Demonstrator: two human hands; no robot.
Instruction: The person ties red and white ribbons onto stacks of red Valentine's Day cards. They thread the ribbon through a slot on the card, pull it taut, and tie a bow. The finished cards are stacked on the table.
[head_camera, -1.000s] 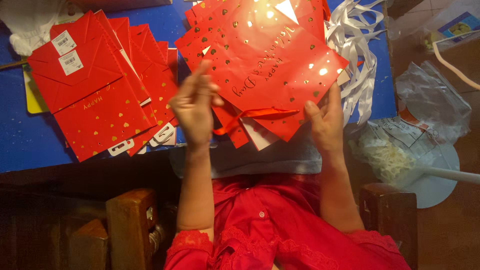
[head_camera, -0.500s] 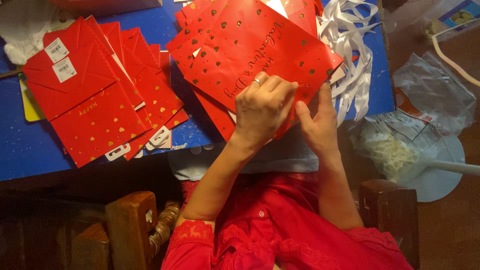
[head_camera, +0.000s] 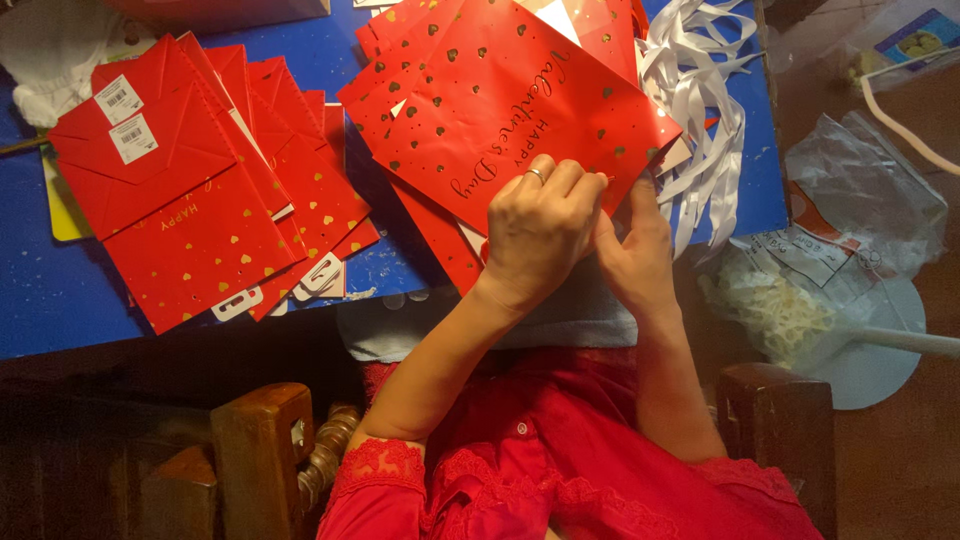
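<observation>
A flat red paper gift bag (head_camera: 500, 110) with gold hearts lies on top of a fanned stack of the same bags on the blue table (head_camera: 60, 300). My left hand (head_camera: 540, 235), a ring on one finger, curls over the bag's near edge. My right hand (head_camera: 640, 255) sits right beside it, touching it, fingers pinching the same edge near the bag's corner. Both hands grip the top bag. My red sleeves and lap fill the bottom of the view.
A second pile of red bags (head_camera: 200, 200) with white stickers lies at the left. White ribbons (head_camera: 700, 90) spill over the table's right side. Clear plastic bags (head_camera: 860, 200) and a pale round object (head_camera: 870, 350) lie on the floor at the right. Wooden chair arms (head_camera: 255, 450) flank me.
My left hand has crossed from the stack's left edge to the right and now meets my right hand on the top bag's near edge. The bags lie flatter on the table.
</observation>
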